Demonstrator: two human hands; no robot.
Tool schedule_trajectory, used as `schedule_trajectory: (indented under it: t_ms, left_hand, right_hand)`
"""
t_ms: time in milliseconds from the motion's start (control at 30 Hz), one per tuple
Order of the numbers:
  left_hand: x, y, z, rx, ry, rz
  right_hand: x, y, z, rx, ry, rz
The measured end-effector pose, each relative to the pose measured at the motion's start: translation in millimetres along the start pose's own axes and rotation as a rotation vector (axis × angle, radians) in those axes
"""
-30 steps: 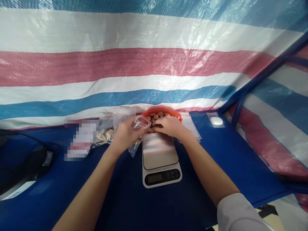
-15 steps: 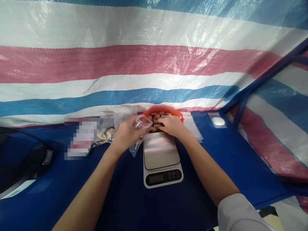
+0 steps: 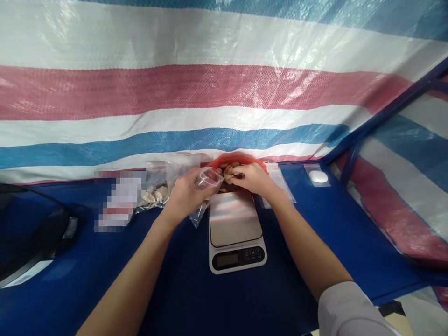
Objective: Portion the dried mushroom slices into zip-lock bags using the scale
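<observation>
My left hand (image 3: 189, 191) is closed around a small clear plastic cup (image 3: 209, 178), tilted toward a red plastic bag (image 3: 241, 158). Inside the bag lie tan-brown dried pieces (image 3: 224, 166), too small to name for certain. Over the bag's mouth, my right hand (image 3: 255, 179) has its fingers bent round a few of these dried pieces (image 3: 230, 177). Just in front of the bag stands a white kitchen scale (image 3: 236, 219) with a steel plate and a dark display. Part of the bag's contents is hidden behind my right hand.
Clear bags with pale dried pieces (image 3: 154, 196) stand left of my left hand, beside a blurred-out packet (image 3: 121, 200). Flat clear zip bags (image 3: 280, 186) lie at the right. Further right is a white oval object (image 3: 318, 176) on plastic. A black strapped item (image 3: 42, 233) occupies the left.
My right hand has lifted slightly out of the red bag's contents, with dried pieces now between its fingers. My left hand and the cup have hardly moved.
</observation>
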State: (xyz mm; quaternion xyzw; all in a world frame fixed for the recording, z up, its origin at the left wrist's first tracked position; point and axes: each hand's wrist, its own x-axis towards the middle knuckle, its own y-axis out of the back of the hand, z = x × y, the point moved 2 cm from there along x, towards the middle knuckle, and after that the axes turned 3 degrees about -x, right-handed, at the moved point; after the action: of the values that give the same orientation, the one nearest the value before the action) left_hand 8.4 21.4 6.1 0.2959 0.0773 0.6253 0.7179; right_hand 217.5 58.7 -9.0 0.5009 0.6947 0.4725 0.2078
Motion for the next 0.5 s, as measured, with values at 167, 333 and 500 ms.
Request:
schedule_trajectory:
  t_ms: [167,333,500]
  left_hand:
    - [0,-4,-3,0.01,-0.059,-0.021]
    - [-2,-10,3,-0.007,-0.159,-0.054]
    - [-3,-12,9,-0.03,-0.188,-0.08]
  right_hand:
    - [-6,17,-7,0.35,0.008,0.087]
    - [-12,28,-28,0.461,0.074,0.131]
    - [-13,27,-44,0.329,0.138,0.075]
